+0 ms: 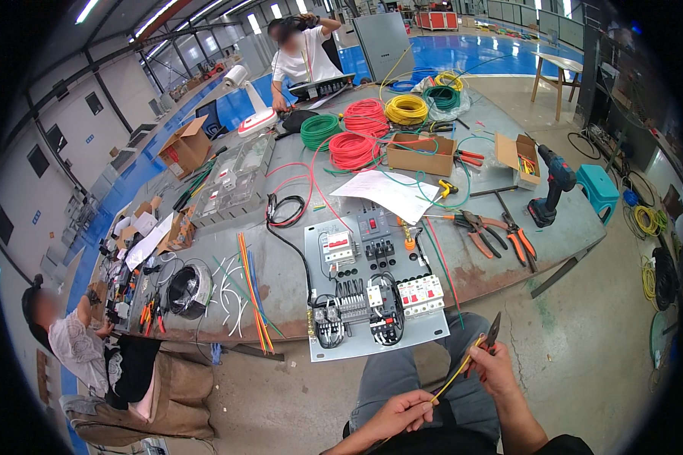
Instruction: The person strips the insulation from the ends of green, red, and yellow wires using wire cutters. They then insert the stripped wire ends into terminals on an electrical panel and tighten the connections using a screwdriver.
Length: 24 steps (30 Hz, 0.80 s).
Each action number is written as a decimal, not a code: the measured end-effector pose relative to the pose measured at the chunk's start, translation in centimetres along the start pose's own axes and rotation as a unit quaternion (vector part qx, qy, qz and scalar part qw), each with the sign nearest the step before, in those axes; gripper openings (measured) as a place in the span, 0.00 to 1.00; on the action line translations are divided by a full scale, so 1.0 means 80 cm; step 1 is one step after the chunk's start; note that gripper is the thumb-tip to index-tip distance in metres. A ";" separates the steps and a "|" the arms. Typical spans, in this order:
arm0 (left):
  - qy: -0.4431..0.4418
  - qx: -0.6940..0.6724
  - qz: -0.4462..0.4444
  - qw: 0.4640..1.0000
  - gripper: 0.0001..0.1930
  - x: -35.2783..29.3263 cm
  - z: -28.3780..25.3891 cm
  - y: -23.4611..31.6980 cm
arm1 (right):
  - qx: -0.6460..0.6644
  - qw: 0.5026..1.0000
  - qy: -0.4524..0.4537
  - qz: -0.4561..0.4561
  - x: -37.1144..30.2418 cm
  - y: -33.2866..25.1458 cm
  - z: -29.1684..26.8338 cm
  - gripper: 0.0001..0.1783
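Over my lap, my left hand (404,415) pinches the lower end of a thin yellow wire (455,374). My right hand (495,370) is closed round a pair of pliers (495,331), whose dark jaws point up and away from me. The wire's upper end reaches my right fingers, beside the pliers; whether they also grip it I cannot tell. Ahead and to the left, a light grey mounting plate (421,339) overhangs the table's near edge. It bears circuit breakers (420,296), a contactor (385,322), a terminal strip (350,299) and black wiring.
The metal table (478,282) holds red wire coils (354,152), pliers (481,233), orange-handled cutters (519,241), a cordless drill (552,186) and paper (387,194). Loose coloured wires (252,292) lie left of the plate. One person (76,341) sits left, another (303,61) across the table.
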<state>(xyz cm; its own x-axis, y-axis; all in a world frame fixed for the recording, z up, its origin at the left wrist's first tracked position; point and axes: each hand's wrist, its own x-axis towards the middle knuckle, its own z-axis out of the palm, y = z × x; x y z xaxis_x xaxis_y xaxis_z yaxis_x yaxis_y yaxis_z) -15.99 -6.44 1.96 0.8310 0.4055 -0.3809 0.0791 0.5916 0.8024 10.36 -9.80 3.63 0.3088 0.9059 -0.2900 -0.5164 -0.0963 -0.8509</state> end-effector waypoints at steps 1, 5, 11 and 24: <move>-0.001 0.001 -0.001 1.000 0.13 0.001 0.000 0.000 | -0.005 1.000 0.000 0.000 -0.001 0.000 0.001 0.08; 0.002 0.001 -0.003 1.000 0.13 0.002 0.001 -0.003 | -0.006 1.000 -0.006 0.001 -0.002 0.007 0.002 0.08; 0.005 -0.004 0.007 1.000 0.13 0.002 0.006 -0.001 | 0.006 1.000 -0.013 0.004 -0.009 0.002 0.012 0.09; 0.017 -0.008 0.024 1.000 0.13 0.004 0.006 -0.009 | -0.026 0.999 -0.040 0.008 -0.010 0.008 0.013 0.09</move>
<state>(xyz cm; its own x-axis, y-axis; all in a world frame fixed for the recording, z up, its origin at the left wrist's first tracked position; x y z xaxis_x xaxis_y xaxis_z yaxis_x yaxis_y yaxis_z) -15.49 -7.10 1.47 0.8145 0.4575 -0.3569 0.0296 0.5816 0.8129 8.93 -10.16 3.76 0.2354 0.9339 -0.2691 -0.4777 -0.1299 -0.8689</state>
